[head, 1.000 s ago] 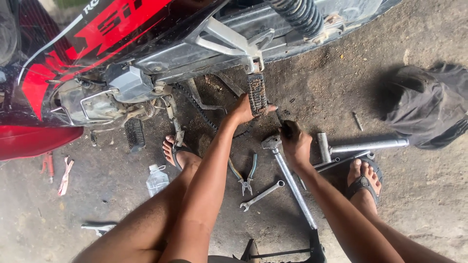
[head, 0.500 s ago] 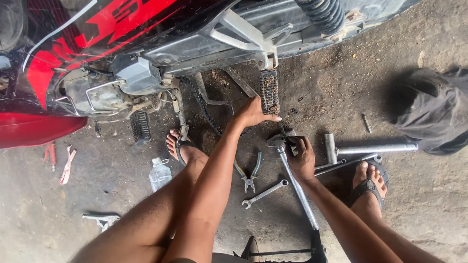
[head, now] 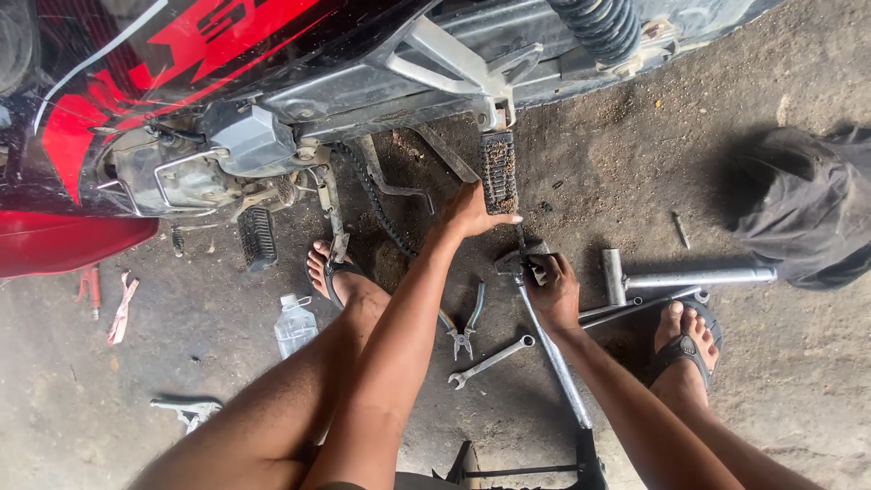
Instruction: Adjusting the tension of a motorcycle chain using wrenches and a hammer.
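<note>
Head view, setting: A person sat on the oily concrete floor [head: 798,399] beside a red-and-black motorcycle [head: 136,82], bare legs stretched out, sandalled feet either side of the work.
Left hand: The left hand [head: 472,213] was pressed against the lower end of the hanging rear footpeg [head: 498,172], fingers spread along it rather than closed around it.
Right hand: The right hand [head: 555,289] was clenched around the head of a long metal bar tool [head: 553,349] lying on the floor just below the footpeg.
Change: Half a second before, the left hand sat a little lower and to the side of the footpeg; it had since moved up onto it, while the right hand had kept its hold on the bar. The work appeared to be closing in on the footpeg mount.
Loose tools: Pliers [head: 464,328] and a combination spanner [head: 490,361] lay between the forearms; a steel tube [head: 689,277] rested near the right foot; a plastic bottle [head: 295,325] stood by the left foot.
Chain: The drive chain [head: 367,195] hung slack under the engine.
</note>
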